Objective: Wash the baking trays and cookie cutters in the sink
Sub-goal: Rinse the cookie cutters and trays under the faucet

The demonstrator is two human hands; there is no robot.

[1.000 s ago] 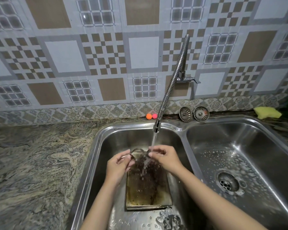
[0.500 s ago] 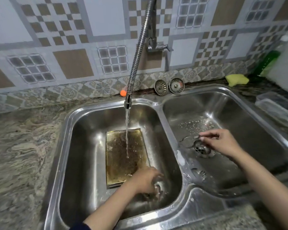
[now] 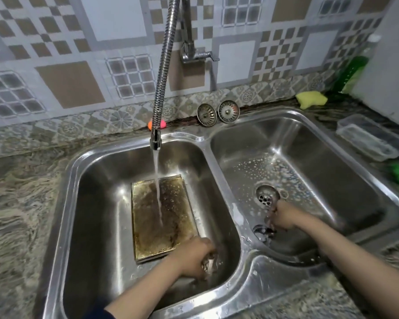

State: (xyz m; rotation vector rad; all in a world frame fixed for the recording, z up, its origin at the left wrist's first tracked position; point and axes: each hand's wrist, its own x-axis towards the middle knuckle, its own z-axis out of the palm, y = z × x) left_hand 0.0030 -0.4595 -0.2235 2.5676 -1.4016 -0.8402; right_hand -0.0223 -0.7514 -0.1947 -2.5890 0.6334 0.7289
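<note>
— What moved?
— The right hand (image 3: 283, 218) has come nearer, down by a cookie cutter (image 3: 263, 231) in the right bowl. It seems to pinch something shiny; too blurry to tell.
— And the left hand (image 3: 195, 257)?
— It curls around another cutter in the left bowl, beside the baking tray (image 3: 157, 217) under the water.
— What's next?
— Rinsing, I think. Lift that cutter under the stream.

Patterned tile wall (image 3: 124, 42), granite counter (image 3: 21, 215)
</note>
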